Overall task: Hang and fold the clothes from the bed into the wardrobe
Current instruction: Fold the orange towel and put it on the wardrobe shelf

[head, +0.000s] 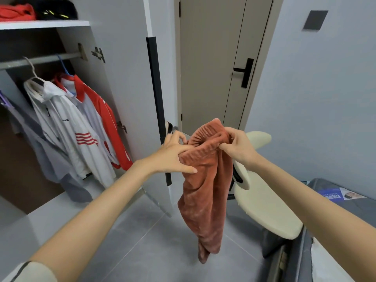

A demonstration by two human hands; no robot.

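Note:
A rust-orange fleece garment (205, 192) with a ribbed elastic waistband hangs in mid-air in front of me, its lower end dangling near the grey floor. My left hand (175, 155) pinches the waistband's left side with curled fingers. My right hand (237, 146) grips the waistband's right side from above. The open wardrobe (114, 58) stands to the left. On its rail (40, 60) hang a grey top, a white jacket (67, 127) and a red-and-white jacket (101, 117). Folded red and black clothes (30, 11) lie on the top shelf.
The wardrobe door (156, 98) with a long black handle stands open just left of the garment. A cream chair (264, 208) is behind it on the right. The bed's corner (335, 200) shows at lower right. A closed beige room door (215, 58) is straight ahead.

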